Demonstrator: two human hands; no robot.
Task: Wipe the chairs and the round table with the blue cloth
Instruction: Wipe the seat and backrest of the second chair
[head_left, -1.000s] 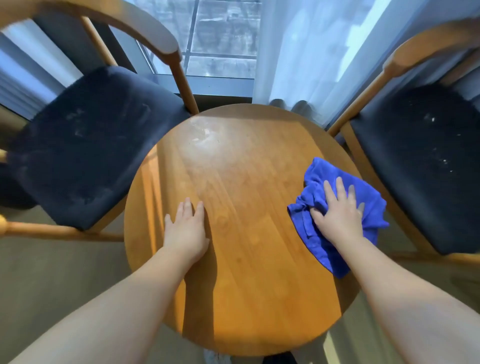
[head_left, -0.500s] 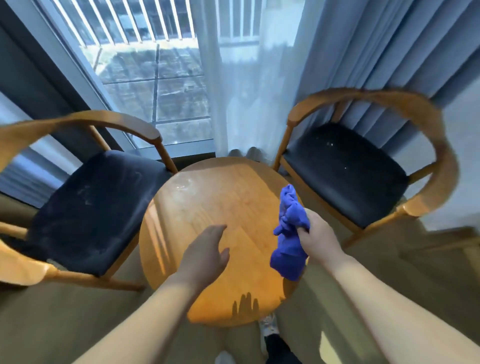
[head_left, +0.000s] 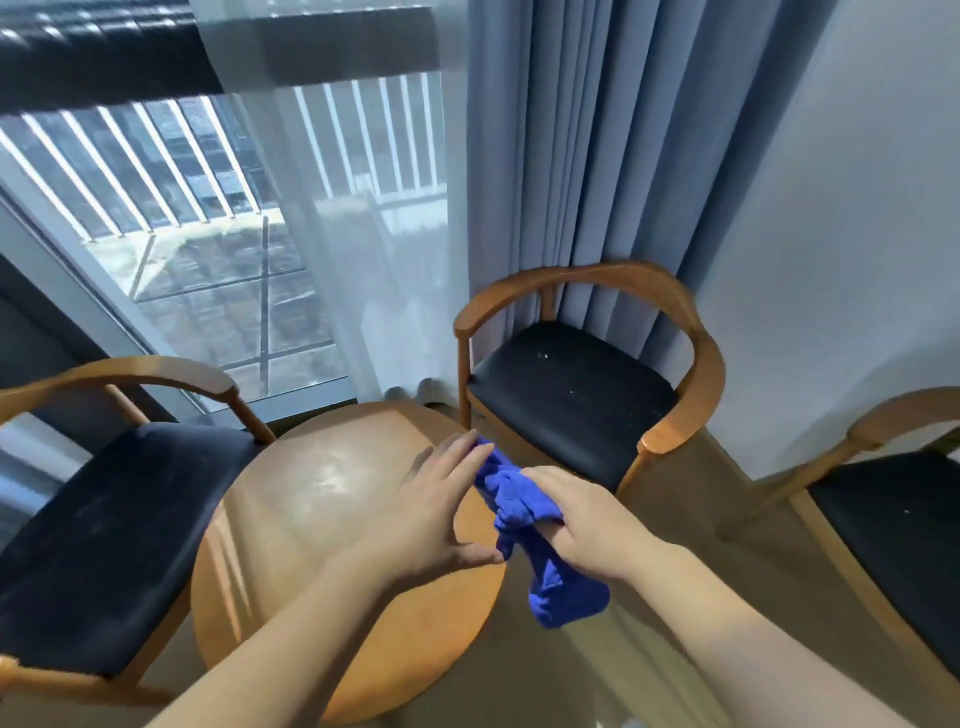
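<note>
Cloth (head_left: 524, 512): blue, bunched, held above the right edge of the surface (head_left: 311, 519), one end hanging. Surface: round, wooden. Three chairs (head_left: 582, 384): wooden frames, dark seats, around it.

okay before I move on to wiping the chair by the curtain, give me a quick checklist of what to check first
1. Blue cloth in right hand: ok, gripped.
2. Cloth spread flat for wiping: not ok, it is bunched and hanging.
3. Left hand free to help: ok, open, fingers touching the cloth.
4. Seat of chair by the curtain free of objects: ok, only pale specks.
5. Round table fully wiped: cannot tell, smears show in the glare.
</note>
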